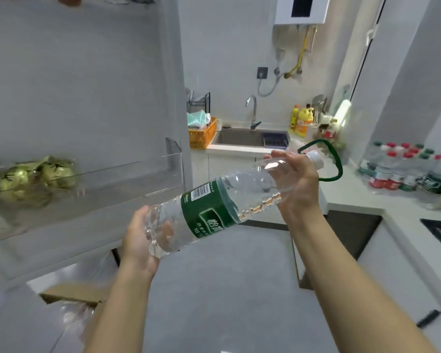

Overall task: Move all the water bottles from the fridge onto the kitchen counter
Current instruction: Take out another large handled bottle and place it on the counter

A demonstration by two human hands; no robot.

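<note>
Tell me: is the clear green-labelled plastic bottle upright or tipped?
Tipped: the bottle lies slanted, left hand at its base, right hand near its white cap.

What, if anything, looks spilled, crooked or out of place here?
Nothing spilled or broken. Only the large water bottle is askew: it lies almost sideways in the air, left hand under its base, right hand round its neck, cap on. The fridge stands open.
</note>
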